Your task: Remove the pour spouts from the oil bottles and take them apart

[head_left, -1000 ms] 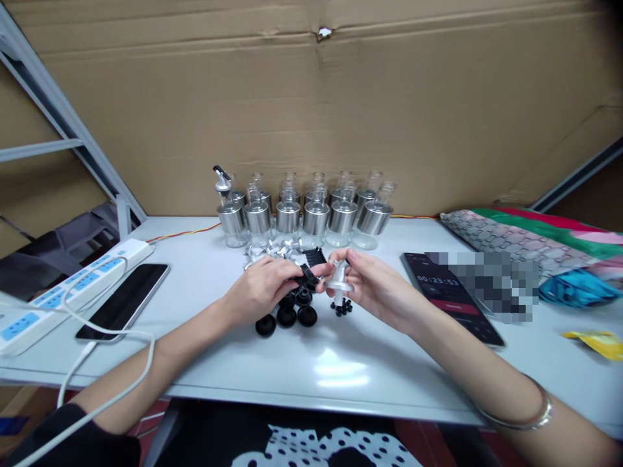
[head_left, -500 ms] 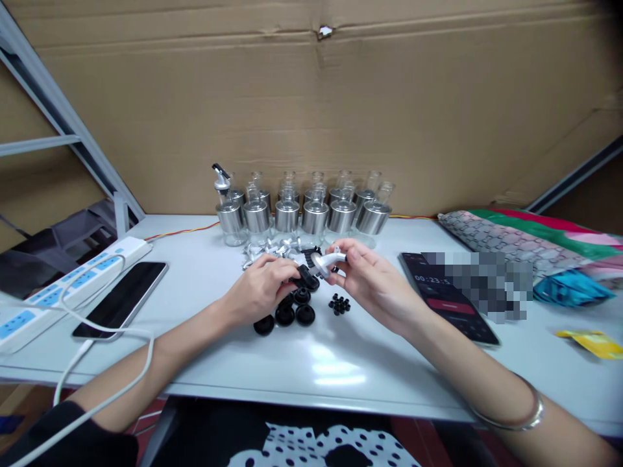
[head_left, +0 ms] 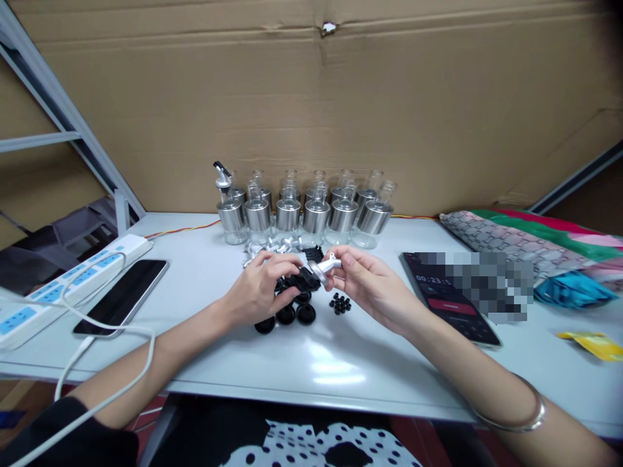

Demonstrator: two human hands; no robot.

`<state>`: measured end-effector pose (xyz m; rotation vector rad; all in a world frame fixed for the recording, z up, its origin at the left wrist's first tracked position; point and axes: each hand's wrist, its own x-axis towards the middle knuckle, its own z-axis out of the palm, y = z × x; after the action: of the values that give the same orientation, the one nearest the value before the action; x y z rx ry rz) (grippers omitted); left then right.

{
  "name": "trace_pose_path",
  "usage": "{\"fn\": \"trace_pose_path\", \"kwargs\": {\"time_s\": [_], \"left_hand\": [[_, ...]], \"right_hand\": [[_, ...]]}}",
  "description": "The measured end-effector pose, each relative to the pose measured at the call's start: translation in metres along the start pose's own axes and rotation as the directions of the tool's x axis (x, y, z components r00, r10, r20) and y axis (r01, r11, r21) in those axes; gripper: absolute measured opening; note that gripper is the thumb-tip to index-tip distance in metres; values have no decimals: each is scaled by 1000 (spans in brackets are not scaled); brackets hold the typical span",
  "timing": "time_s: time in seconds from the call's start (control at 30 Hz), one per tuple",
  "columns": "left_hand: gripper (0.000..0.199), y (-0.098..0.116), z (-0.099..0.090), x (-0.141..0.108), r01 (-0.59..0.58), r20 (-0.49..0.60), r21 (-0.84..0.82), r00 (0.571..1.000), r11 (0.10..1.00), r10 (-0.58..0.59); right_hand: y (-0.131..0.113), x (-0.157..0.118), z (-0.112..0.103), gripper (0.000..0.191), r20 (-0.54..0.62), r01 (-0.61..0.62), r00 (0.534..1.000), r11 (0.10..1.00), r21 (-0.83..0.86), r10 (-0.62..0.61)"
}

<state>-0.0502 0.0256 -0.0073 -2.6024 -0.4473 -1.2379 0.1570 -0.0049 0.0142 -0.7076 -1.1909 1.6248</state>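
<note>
My right hand [head_left: 372, 282] pinches a silver pourer spout [head_left: 325, 266] between thumb and fingers, tilted above the table. At the spout's wide base sits a black stopper [head_left: 307, 279], pointing toward my left hand [head_left: 260, 288]. My left thumb and fingers are spread apart next to that stopper; whether a fingertip touches it is unclear. Below lie several round black stoppers [head_left: 285, 315], partly hidden by the left hand. A small cluster of black caps [head_left: 340, 303] lies under my right hand. Behind the hands are a pile of silver spouts [head_left: 275, 246] and some thin black pieces [head_left: 312, 252].
Several glass bottles with steel sleeves [head_left: 316, 216] stand in rows at the back; the front left one carries a pourer [head_left: 222, 178]. Left are a phone [head_left: 124, 297], a power strip [head_left: 78, 282] and a white cable. Right are another phone [head_left: 445, 298] and a yellow packet [head_left: 594, 345].
My left fingers have loosened from the black stopper and spread apart. The spout has turned a little in my right hand, and the stopper stays at its base.
</note>
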Motion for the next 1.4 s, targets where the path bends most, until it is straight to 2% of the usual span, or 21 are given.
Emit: {"fn": "trace_pose_path", "kwargs": {"time_s": [0.13, 0.23, 0.3, 0.5, 1.1, 1.27, 1.4], "left_hand": [[44, 1, -1, 0, -51, 66, 5, 997, 999, 51], [44, 2, -2, 1, -146, 133, -6, 980, 989, 145], [43, 2, -1, 1, -163, 139, -18, 977, 986, 164], [44, 3, 2, 0, -126, 160, -27, 979, 992, 129], [38, 4, 1, 0, -82, 218, -31, 972, 996, 87], [39, 4, 0, -1, -18, 260, -78, 965, 997, 38], [38, 2, 0, -2, 109, 275, -144, 959, 984, -66]], "right_hand": [[1, 0, -3, 27, 55, -7, 998, 1000, -27, 9], [2, 0, -5, 27, 92, -27, 995, 998, -64, 33], [2, 0, -6, 29, 96, -38, 994, 995, -93, 46], [1, 0, -4, 32, 65, -15, 998, 985, -170, 27], [2, 0, -5, 33, 20, -66, 997, 984, -163, 71], [3, 1, -4, 32, 16, -91, 996, 990, -108, 93], [4, 2, -4, 28, 5, -100, 995, 995, -26, 100]]}}
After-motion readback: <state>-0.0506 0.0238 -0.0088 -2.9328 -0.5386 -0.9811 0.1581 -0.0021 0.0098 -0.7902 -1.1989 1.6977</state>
